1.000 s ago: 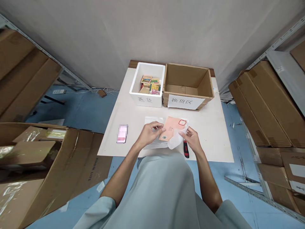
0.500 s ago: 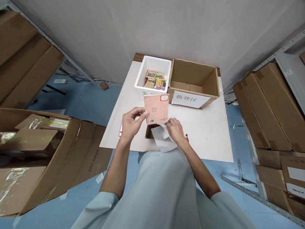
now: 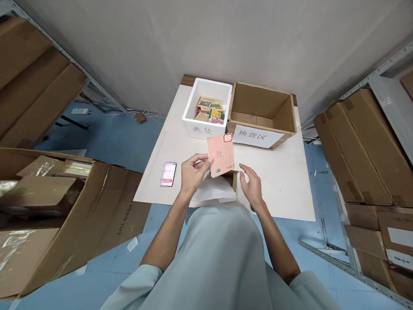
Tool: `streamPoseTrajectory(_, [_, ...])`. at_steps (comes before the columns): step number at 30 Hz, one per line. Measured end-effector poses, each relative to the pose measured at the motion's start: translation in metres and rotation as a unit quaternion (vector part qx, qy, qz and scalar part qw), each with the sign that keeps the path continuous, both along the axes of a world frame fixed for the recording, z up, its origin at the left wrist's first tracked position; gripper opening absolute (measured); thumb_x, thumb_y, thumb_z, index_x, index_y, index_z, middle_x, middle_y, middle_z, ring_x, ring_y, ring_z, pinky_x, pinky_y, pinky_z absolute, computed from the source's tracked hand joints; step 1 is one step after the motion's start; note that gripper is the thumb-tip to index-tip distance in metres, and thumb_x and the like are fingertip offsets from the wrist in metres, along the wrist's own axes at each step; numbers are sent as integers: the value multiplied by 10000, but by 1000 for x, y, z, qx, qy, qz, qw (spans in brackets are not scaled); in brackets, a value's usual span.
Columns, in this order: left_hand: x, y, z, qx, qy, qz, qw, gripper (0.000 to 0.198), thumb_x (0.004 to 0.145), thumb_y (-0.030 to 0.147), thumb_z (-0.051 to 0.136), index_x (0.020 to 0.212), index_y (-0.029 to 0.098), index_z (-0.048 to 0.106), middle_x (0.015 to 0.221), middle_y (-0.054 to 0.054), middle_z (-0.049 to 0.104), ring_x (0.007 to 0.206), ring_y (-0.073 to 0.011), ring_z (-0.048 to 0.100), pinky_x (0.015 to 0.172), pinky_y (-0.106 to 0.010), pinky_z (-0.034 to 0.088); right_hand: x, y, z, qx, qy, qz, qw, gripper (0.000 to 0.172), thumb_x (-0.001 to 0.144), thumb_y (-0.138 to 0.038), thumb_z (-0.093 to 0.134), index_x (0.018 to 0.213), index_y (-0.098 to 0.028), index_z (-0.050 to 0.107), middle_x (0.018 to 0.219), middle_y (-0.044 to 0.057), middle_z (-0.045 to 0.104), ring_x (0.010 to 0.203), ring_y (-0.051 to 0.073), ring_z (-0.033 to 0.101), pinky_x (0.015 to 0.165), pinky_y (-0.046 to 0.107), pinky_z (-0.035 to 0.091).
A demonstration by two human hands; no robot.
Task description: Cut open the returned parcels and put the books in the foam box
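Note:
A small pink book (image 3: 221, 154) with a red-framed label and a barcode is pinched by its left edge in my left hand (image 3: 194, 172), held up above the table. To its right, my right hand (image 3: 251, 186) has its fingers apart and holds nothing. Below the book, a sheet of white wrapping paper (image 3: 214, 189) lies over a small brown cardboard box (image 3: 234, 180), which is mostly hidden. A phone (image 3: 168, 174) with a lit screen lies left of my left hand.
Behind stand a white foam box (image 3: 206, 130) containing several small books (image 3: 215, 115) and an open cardboard box (image 3: 284, 129) with a handwritten sign. A large carton (image 3: 106, 206) is at the left; shelving with cartons (image 3: 368, 146) is at the right.
My right hand has let go of the white paper and opened, moving right. The paper now lies further left over the small box. My left hand has carried the book right and slightly down.

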State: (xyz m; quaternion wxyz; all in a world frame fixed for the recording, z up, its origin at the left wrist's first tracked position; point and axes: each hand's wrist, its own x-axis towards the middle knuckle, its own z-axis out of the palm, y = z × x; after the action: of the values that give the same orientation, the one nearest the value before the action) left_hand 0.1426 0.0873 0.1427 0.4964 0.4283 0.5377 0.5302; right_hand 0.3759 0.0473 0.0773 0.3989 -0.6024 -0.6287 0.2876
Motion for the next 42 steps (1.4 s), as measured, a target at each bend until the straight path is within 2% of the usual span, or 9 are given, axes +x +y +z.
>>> streamPoseTrajectory(5, [45, -16, 2, 46, 43, 12, 998, 431, 849, 605, 885, 910, 190, 789, 915, -31, 706, 825, -184, 777, 728, -283, 667, -10, -27, 38, 25, 42, -27, 998, 475, 1013, -516, 794, 1429, -289, 806, 1493, 105, 777, 1387, 349, 738, 1240, 548, 578])
streamPoseTrajectory(8, [71, -29, 4, 89, 67, 8, 994, 329, 938, 536, 824, 951, 207, 816, 928, -34, 700, 839, -174, 769, 730, -282, 685, -25, -35, 39, 17, 40, -51, 998, 521, 987, -508, 813, 1458, -286, 792, 1519, 104, 758, 1426, 371, 720, 1290, 573, 542])
streamPoseTrajectory(12, [91, -43, 8, 136, 100, -16, 986, 263, 995, 483, 792, 1070, 238, 851, 986, -50, 742, 919, -196, 781, 883, -351, 727, -27, -37, 33, -1, 82, -90, 993, 501, 1000, -497, 764, 1455, -289, 795, 1485, 89, 778, 1334, 367, 777, 1244, 562, 590])
streamPoseTrajectory(15, [88, -40, 9, 163, 134, -57, 976, 303, 1031, 469, 758, 1216, 246, 844, 1122, -87, 788, 1039, -226, 796, 996, -389, 702, -11, -33, 37, -26, 164, -122, 978, 481, 996, -546, 752, 1385, -276, 838, 1338, 69, 847, 1161, 347, 841, 1104, 534, 686])
streamPoseTrajectory(19, [58, -22, 9, 134, 185, -26, 973, 441, 991, 540, 791, 1323, 250, 816, 1330, -119, 801, 1264, -293, 747, 1068, -437, 643, 19, -27, 49, -73, 292, -126, 945, 533, 923, -604, 833, 1304, -233, 870, 1227, 70, 872, 1052, 319, 840, 842, 480, 762])
streamPoseTrajectory(22, [38, -14, 9, 37, 115, -91, 989, 504, 938, 609, 831, 1267, 228, 849, 1265, -120, 845, 1128, -298, 787, 982, -434, 649, 31, -28, 54, -88, 330, -127, 931, 546, 887, -604, 874, 1286, -232, 877, 1234, 71, 870, 1027, 288, 824, 754, 425, 757])
streamPoseTrajectory(26, [34, -16, 14, -42, 36, -149, 987, 497, 873, 627, 898, 1143, 210, 896, 1136, -112, 874, 1014, -288, 797, 948, -432, 646, 29, -29, 55, -93, 363, -135, 917, 542, 839, -590, 905, 1244, -229, 893, 1186, 65, 878, 948, 247, 807, 695, 368, 740])
streamPoseTrajectory(37, [44, -10, 20, -60, -7, -168, 984, 523, 759, 660, 982, 1026, 218, 902, 1097, -102, 878, 1064, -327, 818, 981, -470, 685, 34, -25, 52, -101, 362, -107, 920, 565, 875, -620, 878, 1280, -227, 876, 1213, 82, 875, 995, 275, 815, 741, 400, 740])
streamPoseTrajectory(42, [52, -5, -2, -81, -7, -150, 985, 520, 734, 651, 992, 1005, 214, 914, 1063, -88, 887, 1061, -335, 836, 979, -466, 693, 29, -22, 43, -75, 297, -137, 942, 578, 920, -592, 835, 1371, -231, 835, 1388, 109, 828, 1259, 340, 799, 1030, 502, 711])
